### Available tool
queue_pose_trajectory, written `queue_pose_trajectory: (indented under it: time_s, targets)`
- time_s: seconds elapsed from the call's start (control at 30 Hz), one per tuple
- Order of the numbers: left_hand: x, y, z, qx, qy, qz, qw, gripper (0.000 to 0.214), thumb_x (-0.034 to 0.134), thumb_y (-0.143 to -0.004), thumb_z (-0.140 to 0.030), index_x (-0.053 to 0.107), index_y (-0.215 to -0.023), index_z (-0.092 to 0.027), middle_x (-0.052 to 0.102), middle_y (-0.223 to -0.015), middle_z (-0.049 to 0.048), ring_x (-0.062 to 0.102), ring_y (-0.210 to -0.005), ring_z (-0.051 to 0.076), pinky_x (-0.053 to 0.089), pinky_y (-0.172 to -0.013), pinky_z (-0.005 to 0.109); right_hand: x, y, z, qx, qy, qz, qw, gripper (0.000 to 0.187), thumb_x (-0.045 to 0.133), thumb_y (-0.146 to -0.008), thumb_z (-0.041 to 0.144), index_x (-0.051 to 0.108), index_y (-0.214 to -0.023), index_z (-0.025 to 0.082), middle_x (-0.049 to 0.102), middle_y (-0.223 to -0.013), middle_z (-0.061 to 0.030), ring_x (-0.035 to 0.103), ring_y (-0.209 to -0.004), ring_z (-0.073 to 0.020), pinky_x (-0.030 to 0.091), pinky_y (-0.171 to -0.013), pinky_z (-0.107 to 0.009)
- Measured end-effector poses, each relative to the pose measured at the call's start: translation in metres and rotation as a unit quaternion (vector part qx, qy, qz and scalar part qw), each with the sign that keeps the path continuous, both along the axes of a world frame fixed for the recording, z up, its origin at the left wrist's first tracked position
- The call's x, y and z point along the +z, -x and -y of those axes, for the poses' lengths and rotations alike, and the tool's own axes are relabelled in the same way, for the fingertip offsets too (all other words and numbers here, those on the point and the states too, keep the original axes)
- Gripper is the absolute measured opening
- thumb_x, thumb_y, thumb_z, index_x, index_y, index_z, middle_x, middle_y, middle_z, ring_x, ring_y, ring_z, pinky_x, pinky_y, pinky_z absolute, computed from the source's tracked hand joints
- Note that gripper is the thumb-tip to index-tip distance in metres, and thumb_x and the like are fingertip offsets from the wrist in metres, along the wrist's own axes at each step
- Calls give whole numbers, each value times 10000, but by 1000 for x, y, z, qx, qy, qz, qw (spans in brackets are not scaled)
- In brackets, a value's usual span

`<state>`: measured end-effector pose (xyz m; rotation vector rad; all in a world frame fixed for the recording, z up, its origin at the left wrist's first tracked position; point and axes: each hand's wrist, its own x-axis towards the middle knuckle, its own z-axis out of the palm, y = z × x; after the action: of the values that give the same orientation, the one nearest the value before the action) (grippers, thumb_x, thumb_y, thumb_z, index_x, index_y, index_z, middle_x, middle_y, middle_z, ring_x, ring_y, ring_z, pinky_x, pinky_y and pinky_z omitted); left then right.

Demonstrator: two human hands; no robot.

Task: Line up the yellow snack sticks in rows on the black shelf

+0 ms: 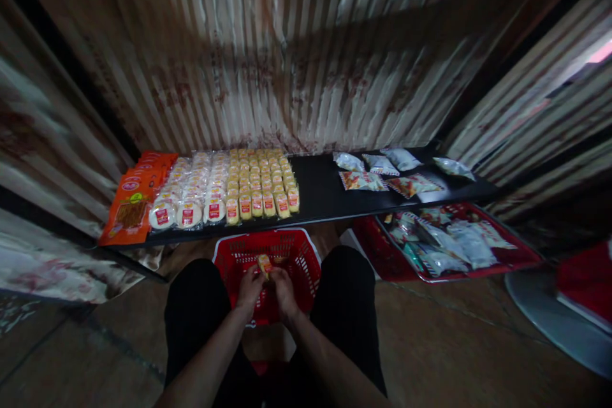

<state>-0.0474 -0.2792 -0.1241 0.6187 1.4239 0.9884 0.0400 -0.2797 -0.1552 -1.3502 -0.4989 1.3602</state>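
Note:
Between my two hands, above a red plastic basket (301,239), is a small wrapped yellow cake (264,264). My left hand (249,288) grips its left side, and my right hand (284,288) has its fingers closed on the right side. A few things in the basket are mostly hidden by my hands. Beyond it, on a black shelf (318,194), stand tight rows of similar wrapped yellow cakes (262,188). Left of those are rows of round white wrapped cakes (191,210), then orange snack bags (131,207) at the shelf's left end.
Several puffed snack bags (354,180) lie on the shelf's right part. Below them a second red basket (519,260) holds more packets. My knees flank the near basket. A striped sheet (287,57) hangs behind the shelf, and a round grey base (535,312) stands at right.

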Motion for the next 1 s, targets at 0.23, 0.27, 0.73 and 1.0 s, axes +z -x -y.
queue_pose_trajectory:
  time_s: [0.23, 0.27, 0.73, 1.0]
  targets:
    - [-3, 4, 3, -1, -36, -42, 998, 374, 588, -651, -165, 565, -1025, -155, 706, -954, 105, 668, -909, 219, 491, -838, 308, 6, 2, 7, -6, -105, 89, 990, 296, 667, -657, 485, 556, -677, 212, 614, -663, 11, 591, -659, -165, 491, -673, -292]
    - [-2, 3, 3, -3, -43, -48, 998, 376, 579, -654, -166, 555, -1029, -151, 706, -974, 120, 669, -922, 221, 488, -848, 312, 9, 0, 8, 4, -115, 117, 986, 276, 650, -688, 475, 577, -713, 210, 633, -698, 0, 605, -681, -175, 496, -693, -303]
    - [28, -12, -1, 76, -106, -179, 975, 371, 524, -690, -364, 556, -997, -157, 622, -1150, 178, 586, -1094, 271, 431, -948, 368, 55, -8, 4, 51, -186, 290, 937, 217, 514, -831, 386, 641, -835, 210, 679, -861, -55, 636, -834, -205, 491, -790, -310]
    - [52, -16, 0, 63, -50, -123, 989, 465, 610, -655, -472, 598, -990, -149, 676, -1062, 150, 589, -1100, 290, 427, -948, 367, 65, -11, 5, 64, -219, 285, 931, 170, 497, -824, 302, 638, -788, 214, 666, -819, -41, 626, -794, -192, 492, -753, -300]
